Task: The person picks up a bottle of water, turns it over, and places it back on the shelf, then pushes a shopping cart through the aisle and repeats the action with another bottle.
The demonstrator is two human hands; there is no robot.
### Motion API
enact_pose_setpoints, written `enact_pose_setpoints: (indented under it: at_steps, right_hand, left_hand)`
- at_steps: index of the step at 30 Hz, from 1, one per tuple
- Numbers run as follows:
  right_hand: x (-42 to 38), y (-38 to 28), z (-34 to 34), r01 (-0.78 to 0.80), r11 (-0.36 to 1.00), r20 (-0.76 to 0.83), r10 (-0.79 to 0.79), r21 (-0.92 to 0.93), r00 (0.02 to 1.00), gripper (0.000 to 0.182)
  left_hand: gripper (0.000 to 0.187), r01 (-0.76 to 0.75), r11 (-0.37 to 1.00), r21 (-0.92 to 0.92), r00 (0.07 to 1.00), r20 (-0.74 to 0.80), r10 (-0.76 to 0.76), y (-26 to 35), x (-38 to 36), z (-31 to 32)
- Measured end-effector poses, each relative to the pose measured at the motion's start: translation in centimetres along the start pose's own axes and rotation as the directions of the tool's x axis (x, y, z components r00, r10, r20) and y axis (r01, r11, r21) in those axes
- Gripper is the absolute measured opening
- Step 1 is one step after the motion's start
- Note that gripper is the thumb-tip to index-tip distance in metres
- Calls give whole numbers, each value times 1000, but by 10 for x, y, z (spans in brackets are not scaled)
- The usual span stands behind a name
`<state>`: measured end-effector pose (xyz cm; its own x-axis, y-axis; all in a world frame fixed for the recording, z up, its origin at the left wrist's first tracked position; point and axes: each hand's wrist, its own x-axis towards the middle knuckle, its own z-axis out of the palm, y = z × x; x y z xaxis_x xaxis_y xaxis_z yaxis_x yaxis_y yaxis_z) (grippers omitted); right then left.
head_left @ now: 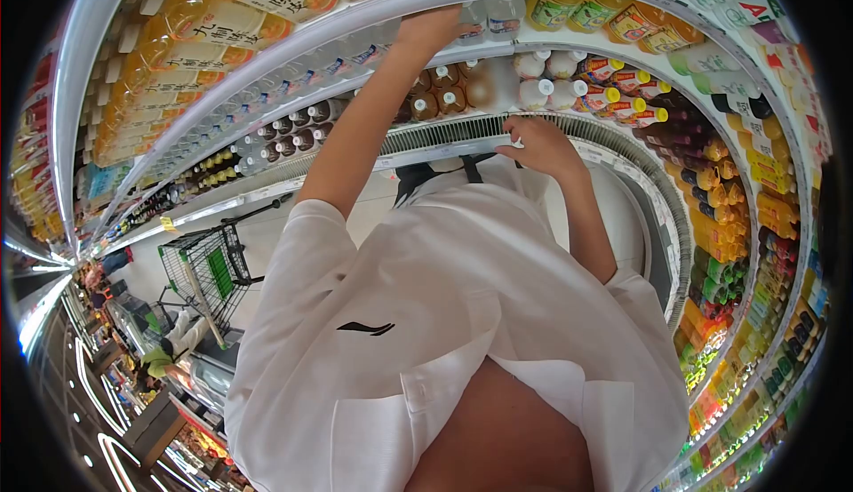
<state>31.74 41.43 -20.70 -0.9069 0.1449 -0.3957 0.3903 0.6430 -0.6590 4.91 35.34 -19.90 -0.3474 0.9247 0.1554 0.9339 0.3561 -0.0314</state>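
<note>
My left hand [433, 30] reaches up into a shelf of clear water bottles [364, 54], just under the curved front edge of the shelf above. Its thumb points right, beside more clear bottles; the other fingers are largely hidden, so any grip cannot be made out. Lower and to the right, my right hand [540, 144] hangs open in front of the dark grille [444, 131] at the base of the shelving. Its fingers are loosely bent and apart, holding nothing. Brown-capped bottles [425, 105] stand between the two hands' areas, and white bottles [536, 92] above the right hand.
Large orange drink bottles [187, 56] fill the upper left shelf. Curved shelves of colourful bottles [711, 199] wrap round the right. A shopping cart [209, 270] stands on the floor at left, with a person [160, 359] farther back. Ceiling lights show at lower left.
</note>
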Motion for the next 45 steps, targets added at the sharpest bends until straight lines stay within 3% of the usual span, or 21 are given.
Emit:
enact_pose_setpoints:
  at_steps: [4, 6, 7, 10, 12, 15, 19, 22, 24, 25, 27, 28, 30, 31, 33, 34, 36, 40, 42, 44, 45]
  right_hand:
    - [0, 0, 4, 13, 1000, -29, -13, 7, 999, 41]
    - [1, -1, 6, 3, 1000, -28, -3, -1, 1000, 40]
    - [2, -2, 6, 6, 1000, -27, -6, -3, 1000, 40]
    - [6, -3, 3, -8, 1000, -19, 8, 11, 1000, 41]
    - [9, -5, 0, -49, 999, -70, 49, 12, 996, 41]
    - [12, -1, -4, -77, 997, -183, 80, 22, 980, 41]
    - [14, 9, -3, -24, 999, -317, 31, 26, 948, 39]
    - [17, 9, -9, 12, 998, -393, 14, 64, 920, 40]
    - [20, 3, -13, -51, 949, -423, 186, 310, 887, 48]
    - [23, 8, -11, -52, 949, -423, 186, 310, 887, 48]
    - [33, 20, -8, -23, 537, -205, 362, 843, 909, 68]
    - [34, 20, -7, -23, 539, -206, 360, 842, 910, 68]
    - [36, 11, -2, -157, 250, 97, 238, 955, 966, 81]
    - [30, -8, -8, -158, 252, 99, 233, 955, 967, 81]
    - [10, -42, -20, -262, -197, 202, -278, 945, 939, 88]
    - [5, -43, -17, -264, -197, 205, -276, 944, 939, 88]
    - [0, -46, -14, -222, -237, 20, -641, 946, 767, 93]
    - [-13, -71, -21, -125, -142, 2, -652, 982, 758, 95]
    - [-24, -85, -32, 29, 87, 5, -373, 996, 928, 91]
    - [-27, -79, -29, 130, 134, -87, -288, 982, 954, 79]
    - [-27, -79, -30, 228, 184, -190, -203, 956, 961, 68]
  left_hand:
    - [82, 60, 995, -85, 994, 96, -52, 11, -2, -6]
    - [76, 87, 991, -99, 956, 289, -55, 17, -8, -12]
    - [76, 90, 991, -97, 956, 287, -59, 19, -12, -12]
    - [68, 64, 986, -156, 989, 144, -41, 21, -26, -4]
    - [61, -75, 984, -162, 986, -162, 48, 22, -35, -1]
    - [55, -114, 969, -220, 943, -330, 36, 26, -44, -5]
    - [53, -73, 949, -308, 936, -350, -41, 29, -54, -13]
    - [60, -100, 848, -521, 933, -345, -103, 34, -65, -33]
    - [64, 23, 770, -638, 927, -276, -256, 42, -74, -61]
    - [64, 23, 770, -638, 927, -275, -256, 43, -78, -68]
    - [65, 137, 279, -950, 928, 24, -373, 44, -84, -78]
    - [65, 136, 279, -950, 927, 23, -374, 44, -85, -81]
    - [61, 217, -83, -973, 918, 232, -321, 43, -88, -86]
    - [61, 216, -81, -973, 917, 231, -326, 45, -88, -90]
    - [48, 96, -382, -919, 923, 226, -313, 52, -86, -98]
    - [48, 97, -384, -918, 922, 228, -313, 53, -86, -102]
    - [36, 71, -610, -789, 918, 291, -270, 54, -85, -109]
    - [39, 66, -563, -824, 888, 306, -343, 71, -80, -130]
    - [43, 112, -523, -845, 886, 323, -332, 69, -83, -138]
    - [48, 151, -483, -863, 882, 338, -329, 69, -83, -148]
    - [52, 130, -341, -931, 878, 268, -396, 70, -82, -154]
